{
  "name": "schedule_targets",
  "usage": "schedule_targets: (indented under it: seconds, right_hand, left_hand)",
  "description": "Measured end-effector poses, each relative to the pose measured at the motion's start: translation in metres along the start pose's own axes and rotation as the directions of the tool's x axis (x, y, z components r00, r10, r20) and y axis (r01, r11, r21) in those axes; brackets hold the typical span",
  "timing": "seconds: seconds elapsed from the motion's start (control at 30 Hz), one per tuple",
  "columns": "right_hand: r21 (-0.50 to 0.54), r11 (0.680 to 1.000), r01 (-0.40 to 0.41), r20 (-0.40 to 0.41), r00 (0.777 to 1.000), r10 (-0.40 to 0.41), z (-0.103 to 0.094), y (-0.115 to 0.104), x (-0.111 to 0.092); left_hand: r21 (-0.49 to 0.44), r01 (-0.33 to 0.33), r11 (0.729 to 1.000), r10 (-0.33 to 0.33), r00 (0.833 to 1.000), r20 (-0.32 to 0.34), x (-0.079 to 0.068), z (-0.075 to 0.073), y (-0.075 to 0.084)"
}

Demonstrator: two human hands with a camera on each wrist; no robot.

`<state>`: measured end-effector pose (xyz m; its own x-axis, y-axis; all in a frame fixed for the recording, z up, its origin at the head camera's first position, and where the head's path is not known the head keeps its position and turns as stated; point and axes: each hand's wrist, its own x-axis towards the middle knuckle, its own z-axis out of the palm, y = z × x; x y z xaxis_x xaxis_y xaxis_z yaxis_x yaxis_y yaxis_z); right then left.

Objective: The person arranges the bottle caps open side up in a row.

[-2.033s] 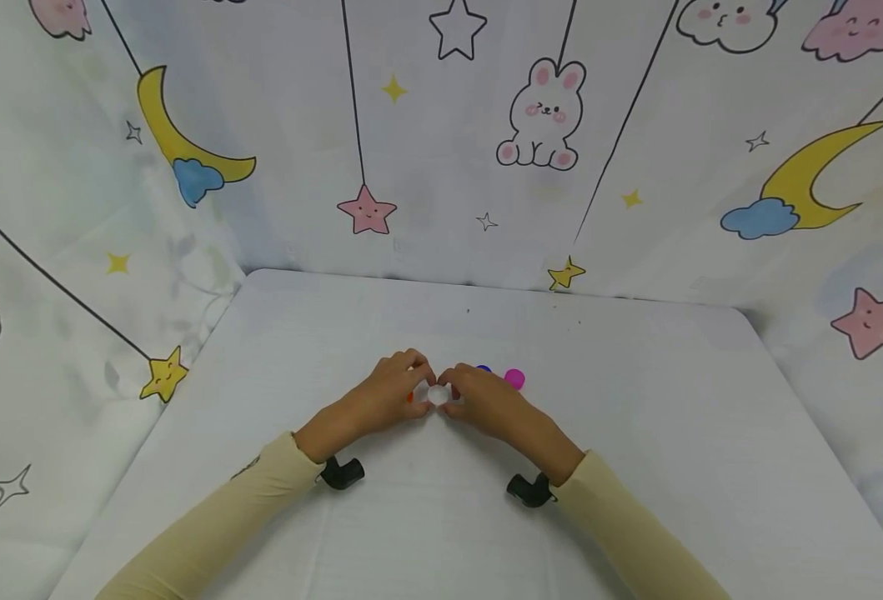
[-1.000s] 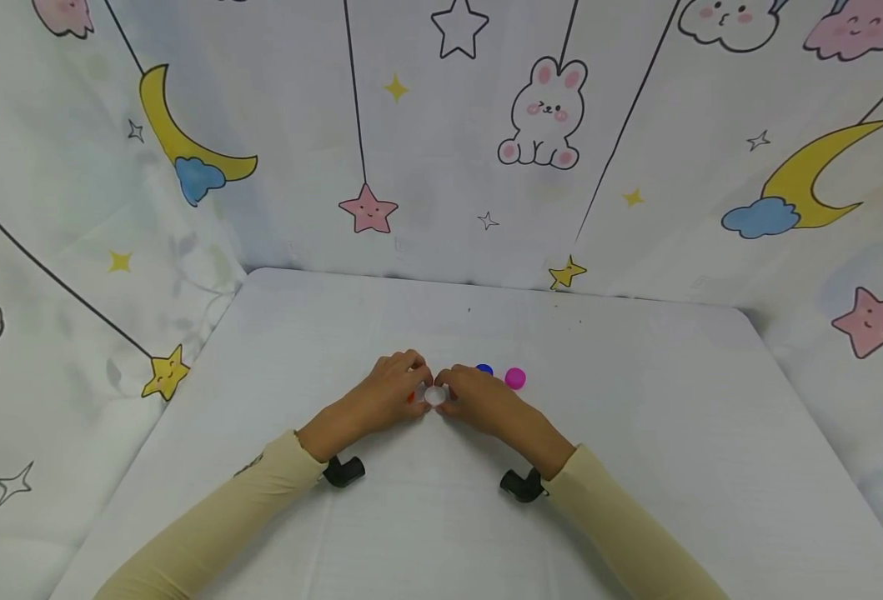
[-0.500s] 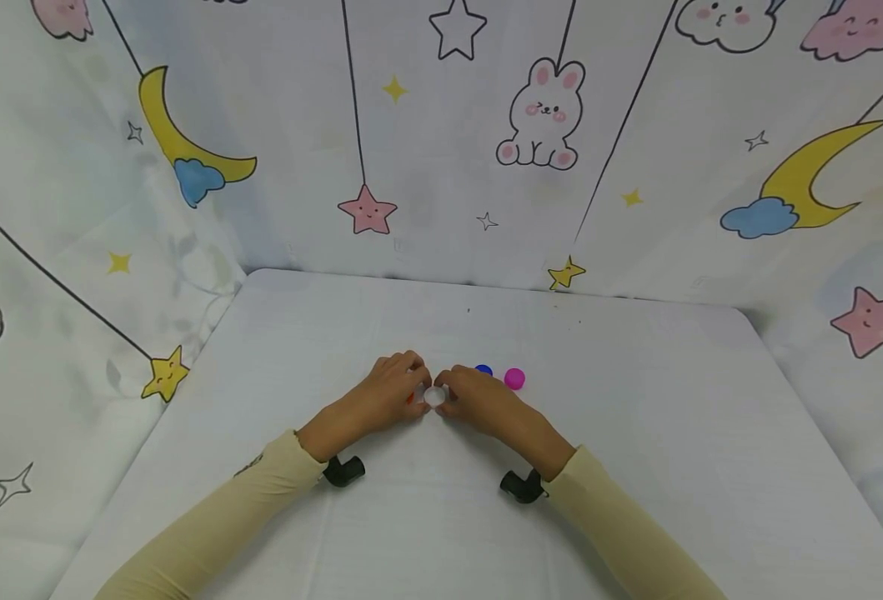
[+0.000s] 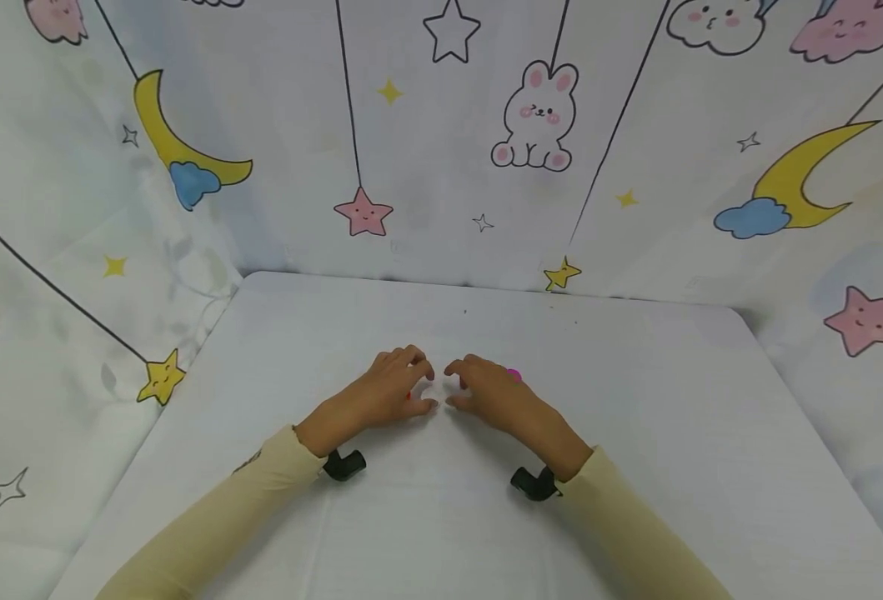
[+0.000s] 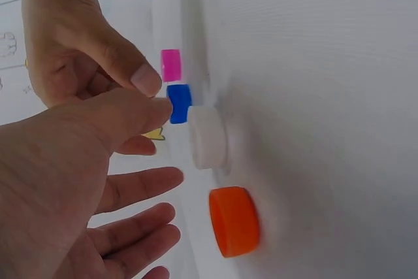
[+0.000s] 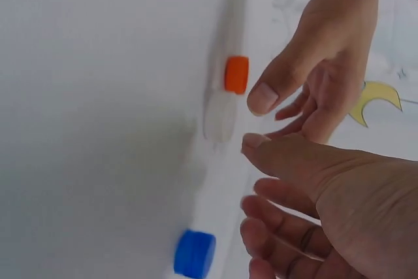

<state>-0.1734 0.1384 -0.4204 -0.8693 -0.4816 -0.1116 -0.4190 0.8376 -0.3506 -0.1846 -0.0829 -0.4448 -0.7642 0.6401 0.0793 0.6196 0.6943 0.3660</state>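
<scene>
A white bottle cap (image 5: 208,138) rests on the white table between the two hands, and neither hand grips it. My left hand (image 4: 394,389) is at its left with fingers spread and thumb apart, holding nothing. On the other side my right hand (image 4: 499,397) has loosely bent fingers, also with nothing in them. Beside the white cap stands an orange bottle cap (image 5: 235,221), mostly covered by the left hand in the head view. A blue bottle cap (image 6: 194,253) sits near the right hand, which hides it from the head camera.
A pink bottle cap (image 4: 514,375) lies just behind the right hand. The white tabletop (image 4: 636,433) stretches around both arms. Behind it hangs a white cloth backdrop (image 4: 449,150) printed with moons, stars and a rabbit.
The fingers of both hands have let go of the white cap and spread. My right hand has shifted slightly right, now covering the blue cap in the head view.
</scene>
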Motion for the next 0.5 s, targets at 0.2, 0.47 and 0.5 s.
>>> schedule_targets:
  seconds: [0.2,0.47,0.5]
  right_hand:
    - [-0.091,0.996,-0.009,-0.093,0.996,0.0,-0.011,0.017,-0.002]
    - [-0.093,0.993,-0.068,-0.098,0.993,0.059,-0.017,0.037,-0.001]
    - [-0.092,0.993,-0.069,-0.092,0.994,0.06,-0.017,0.039,-0.001]
  left_hand:
    - [0.001,-0.006,1.0,0.006,1.0,-0.031,0.016,-0.006,0.009]
    - [0.024,0.038,0.999,-0.039,0.998,0.049,0.044,-0.007,0.018]
    - [0.025,0.037,0.999,-0.038,0.998,0.06,0.047,-0.008,0.018]
